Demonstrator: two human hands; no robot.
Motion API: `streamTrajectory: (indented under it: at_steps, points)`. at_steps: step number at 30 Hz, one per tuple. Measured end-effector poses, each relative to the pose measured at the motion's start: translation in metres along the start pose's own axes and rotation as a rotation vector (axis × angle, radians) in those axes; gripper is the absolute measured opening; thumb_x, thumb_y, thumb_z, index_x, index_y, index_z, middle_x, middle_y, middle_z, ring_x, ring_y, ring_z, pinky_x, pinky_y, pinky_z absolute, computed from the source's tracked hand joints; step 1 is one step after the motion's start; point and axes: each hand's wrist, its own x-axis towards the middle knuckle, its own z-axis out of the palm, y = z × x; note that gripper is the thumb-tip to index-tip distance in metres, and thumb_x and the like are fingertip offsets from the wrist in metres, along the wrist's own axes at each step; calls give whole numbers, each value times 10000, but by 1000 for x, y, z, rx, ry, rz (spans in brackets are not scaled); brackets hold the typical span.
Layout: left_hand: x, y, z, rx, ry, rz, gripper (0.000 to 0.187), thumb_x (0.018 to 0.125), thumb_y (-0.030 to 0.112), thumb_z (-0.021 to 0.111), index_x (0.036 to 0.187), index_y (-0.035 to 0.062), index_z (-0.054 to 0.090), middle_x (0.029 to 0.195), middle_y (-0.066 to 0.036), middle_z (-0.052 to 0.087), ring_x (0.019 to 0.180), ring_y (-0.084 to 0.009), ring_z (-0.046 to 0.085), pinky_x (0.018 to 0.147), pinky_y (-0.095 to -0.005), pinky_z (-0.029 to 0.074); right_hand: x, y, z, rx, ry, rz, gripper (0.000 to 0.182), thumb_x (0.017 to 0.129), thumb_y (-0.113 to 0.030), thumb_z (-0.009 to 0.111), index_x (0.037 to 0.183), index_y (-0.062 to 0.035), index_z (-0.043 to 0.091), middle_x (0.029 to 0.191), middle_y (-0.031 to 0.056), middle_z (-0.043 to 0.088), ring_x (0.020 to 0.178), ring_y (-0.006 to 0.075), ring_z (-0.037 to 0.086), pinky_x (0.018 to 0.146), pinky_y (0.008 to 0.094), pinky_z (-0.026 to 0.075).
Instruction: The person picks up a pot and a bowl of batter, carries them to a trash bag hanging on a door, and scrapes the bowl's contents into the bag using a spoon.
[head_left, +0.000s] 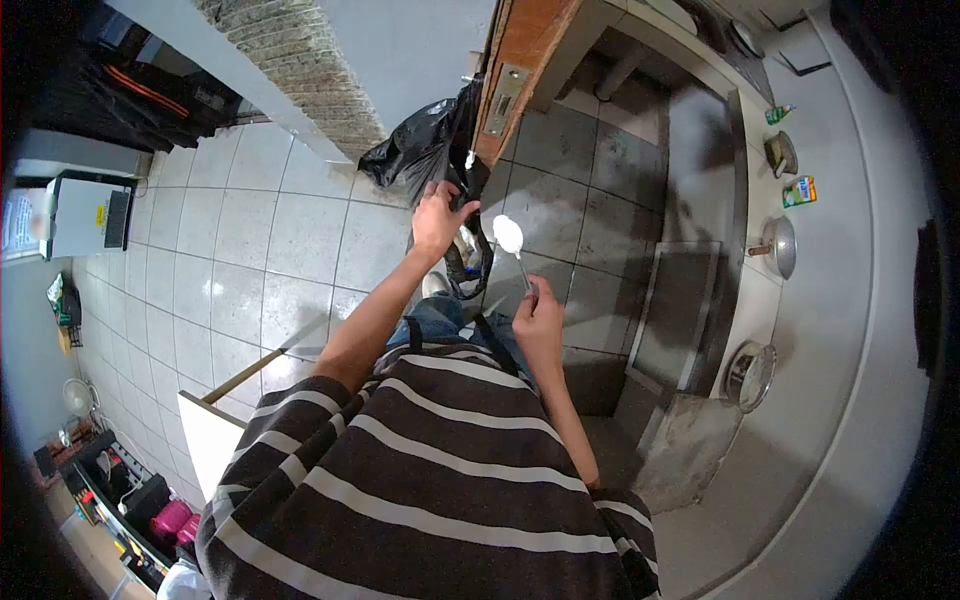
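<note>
My right hand (540,322) is closed around the handle of a spoon (524,268). A heap of white stuff (508,235) covers the spoon's bowl; whether it is powder or cream I cannot make out. To the left, the curled fingers of my left hand (437,218) grip the upper edge of a black plastic bag (425,138) hanging at the door's edge. The bag gapes below that hand, with some pale and coloured rubbish (466,245) inside. The spoon is held just right of the bag's opening, apart from it.
A wooden door (530,60) with a metal lock plate stands ahead. Along the right runs a counter (755,300) bearing a small pan (778,248), a glass bowl (752,376), a green-yellow packet (799,191) and a small bottle. A white board (210,440) juts in at lower left.
</note>
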Motion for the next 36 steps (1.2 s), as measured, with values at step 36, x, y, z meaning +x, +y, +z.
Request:
streamTrajectory:
  at_steps: [36]
  points:
    - [23, -96, 14, -1173, -273, -742, 396, 841, 273, 704, 1099, 15, 549, 903, -36, 622, 809, -146, 607, 726, -290, 495, 106, -33, 131, -1, -113, 136, 175, 902, -123, 489, 996, 14, 436, 840, 295, 615, 848, 466, 593, 710, 509, 455]
